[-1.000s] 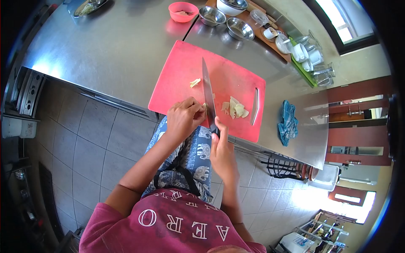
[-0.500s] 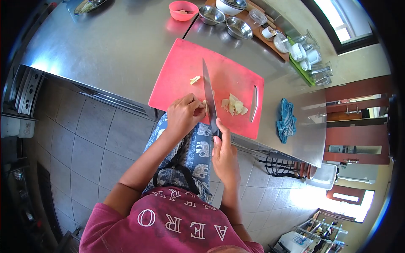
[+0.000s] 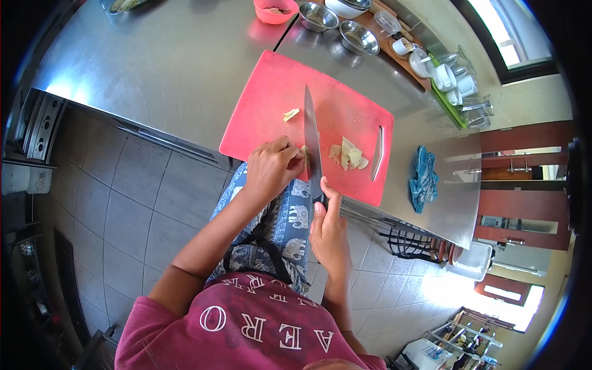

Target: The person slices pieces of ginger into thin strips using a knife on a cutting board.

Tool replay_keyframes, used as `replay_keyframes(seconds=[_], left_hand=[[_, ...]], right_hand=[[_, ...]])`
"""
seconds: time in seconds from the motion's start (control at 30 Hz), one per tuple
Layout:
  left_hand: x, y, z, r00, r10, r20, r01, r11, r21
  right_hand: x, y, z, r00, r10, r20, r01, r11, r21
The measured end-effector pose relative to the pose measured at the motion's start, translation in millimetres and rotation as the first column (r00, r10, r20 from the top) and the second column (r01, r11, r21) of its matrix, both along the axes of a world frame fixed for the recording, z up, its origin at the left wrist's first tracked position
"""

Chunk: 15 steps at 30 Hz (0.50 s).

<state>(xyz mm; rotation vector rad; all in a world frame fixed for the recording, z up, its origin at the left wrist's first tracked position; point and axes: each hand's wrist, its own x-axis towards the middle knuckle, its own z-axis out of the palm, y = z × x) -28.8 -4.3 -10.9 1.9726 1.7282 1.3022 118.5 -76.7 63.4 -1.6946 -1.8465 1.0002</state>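
My right hand point(image 3: 330, 234) grips the dark handle of a large kitchen knife point(image 3: 312, 132), its forefinger stretched along the blade's base. The blade points away from me over a pink cutting board point(image 3: 253, 114). My left hand point(image 3: 271, 165) is closed at the board's near edge, its curled fingertips pinching a small pale yellow piece point(image 3: 304, 150) beside the blade. The fingers mostly hide that piece. Right of the knife lies a loose pile of pale yellow slices point(image 3: 350, 155). A few thin cut strips point(image 3: 291, 115) rest left of the blade.
A crumpled blue cloth point(image 3: 423, 179) lies on the steel counter point(image 3: 166, 74), right of the board. Behind the board stand a pink bowl point(image 3: 275, 11) and metal bowls point(image 3: 359, 38). Cups and glass jugs point(image 3: 475, 111) sit on a green tray at the back right.
The view has shifted slightly, so the board and counter appear a little further right. Both hands keep their grips, and the blade stays beside the left fingertips.
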Motion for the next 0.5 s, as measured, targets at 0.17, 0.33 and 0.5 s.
replay_keyframes(seconds=[0.17, 0.33, 0.5], left_hand=[[5.2, 0.0, -3.8, 0.999, 0.033, 0.011, -0.033, 0.999, 0.028], [4.3, -0.2, -5.0, 0.999, 0.034, -0.004, -0.033, 0.997, 0.067], [3.7, -0.1, -6.3, 0.999, 0.037, -0.004, -0.037, 0.997, 0.068]], right_hand=[[-10.1, 16.3, -7.9, 0.997, 0.018, 0.072, -0.025, 0.994, 0.106], [-4.8, 33.1, 2.3, 0.999, 0.033, 0.004, -0.033, 0.999, -0.004], [-3.6, 10.9, 9.8, 1.000, -0.014, 0.004, 0.014, 1.000, 0.025]])
